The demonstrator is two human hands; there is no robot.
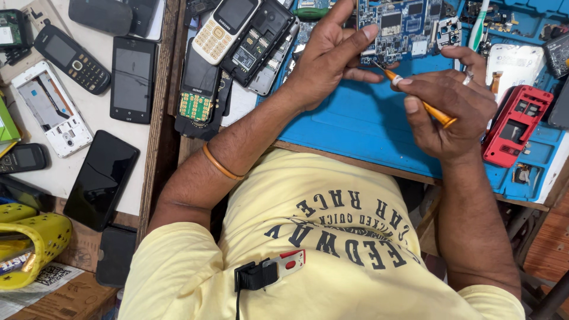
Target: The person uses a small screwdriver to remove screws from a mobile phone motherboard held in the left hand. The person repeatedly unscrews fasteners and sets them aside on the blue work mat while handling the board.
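I see the blue circuit board [403, 26] lying at the far edge of the blue work mat [361, 127], near its middle. My left hand [329, 56] rests on the board's left end, fingers spread loosely and flat, pinning it rather than gripping anything. My right hand [453, 104] is closed in a pencil grip on the orange-handled screwdriver [424, 104], whose tip points at the board's near edge. As I judge it, doing this well means keeping the left hand pressing so the board cannot skate, holding the driver steady in line with the screw, and turning with the fingertips, not the wrist.

Just right of my right hand a red phone frame [512, 124] lies on the mat near its right edge, with a white back cover [515, 62] beyond it. Off the mat's left edge, opened keypad phones [228, 53] are stacked. Further left, a pale side table [98, 112] carries a black smartphone [133, 80], a white phone shell [52, 115] and another dark handset [102, 178]. A yellow pouch [29, 246] sits at its near left corner.
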